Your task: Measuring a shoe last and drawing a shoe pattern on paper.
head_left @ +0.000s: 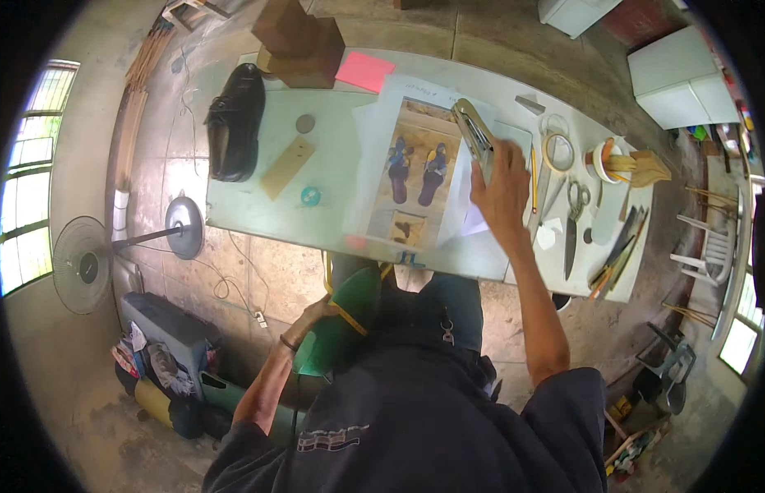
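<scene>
My left hand (318, 311) is closed on a green shoe last (337, 324), held low in front of my lap below the table's near edge. A yellow tape measure (350, 319) runs across the last by my fingers. Over the table, my right hand (504, 193) is closed around the near end of a tan and silver stapler (471, 127). Beneath the stapler and to its left lies a printed sheet (415, 185) picturing a pair of dark sandals. A yellow pencil (534, 181) lies just right of my right hand.
A black shoe (236, 123), cardboard boxes (304, 49) and a pink paper (365, 71) occupy the table's left and far side. On the right are a tape roll (557, 151), scissors (577, 197), a knife (571, 246) and a cup of tools (610, 160). A fan (80, 264) stands left.
</scene>
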`<state>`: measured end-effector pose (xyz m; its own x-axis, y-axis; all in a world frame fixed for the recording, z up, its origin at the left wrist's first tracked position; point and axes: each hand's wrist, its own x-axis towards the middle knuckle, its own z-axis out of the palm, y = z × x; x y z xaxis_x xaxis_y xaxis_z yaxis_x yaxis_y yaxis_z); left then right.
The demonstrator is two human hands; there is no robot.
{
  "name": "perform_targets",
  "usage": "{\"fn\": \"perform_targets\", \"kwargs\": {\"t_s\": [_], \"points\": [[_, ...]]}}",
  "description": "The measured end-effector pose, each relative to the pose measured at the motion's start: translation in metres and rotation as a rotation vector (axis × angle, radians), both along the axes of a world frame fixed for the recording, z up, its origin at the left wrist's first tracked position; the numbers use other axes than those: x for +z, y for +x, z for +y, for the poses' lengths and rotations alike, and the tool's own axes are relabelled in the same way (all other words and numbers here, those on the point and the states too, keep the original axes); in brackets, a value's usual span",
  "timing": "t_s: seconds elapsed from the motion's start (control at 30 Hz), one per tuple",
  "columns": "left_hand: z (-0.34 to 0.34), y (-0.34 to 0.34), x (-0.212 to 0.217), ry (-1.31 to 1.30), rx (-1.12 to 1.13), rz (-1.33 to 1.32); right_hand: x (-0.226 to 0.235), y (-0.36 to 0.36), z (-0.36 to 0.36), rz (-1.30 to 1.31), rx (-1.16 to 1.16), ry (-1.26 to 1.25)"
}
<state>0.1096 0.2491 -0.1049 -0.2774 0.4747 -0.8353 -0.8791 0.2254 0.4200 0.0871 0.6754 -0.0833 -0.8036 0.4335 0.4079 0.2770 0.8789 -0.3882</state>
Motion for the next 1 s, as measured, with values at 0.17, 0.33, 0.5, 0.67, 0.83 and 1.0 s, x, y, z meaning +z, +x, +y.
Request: {"fn": "perform_targets", "kwargs": {"t_s": [0.17,0.33,0.5,0.67,0.83,1.0], "points": [[0.031,0.013,-0.054,-0.066,-0.170,-0.087,-0.035,-0.052,0.058,-0.400,0.045,0.074],[0.036,0.016,-0.104,-0.058,-0.307,0.047,-0.021,-0.067,0.063,-0.322,0.215,0.050],[0.035,0.013,-0.129,-0.050,-0.274,-0.045,-0.006,-0.097,0.065,-0.328,0.438,-0.161],[0.035,0.024,-0.152,-0.077,-0.246,0.002,-0.014,-0.127,0.059,-0.365,0.674,0.136],[0.027,0.044,-0.170,-0.045,-0.257,0.079,-0.020,-0.111,0.049,-0.305,0.629,0.213],[-0.006,0.075,-0.192,-0.061,-0.006,0.027,-0.012,-0.001,-0.027,-0.159,0.800,0.069]]}}
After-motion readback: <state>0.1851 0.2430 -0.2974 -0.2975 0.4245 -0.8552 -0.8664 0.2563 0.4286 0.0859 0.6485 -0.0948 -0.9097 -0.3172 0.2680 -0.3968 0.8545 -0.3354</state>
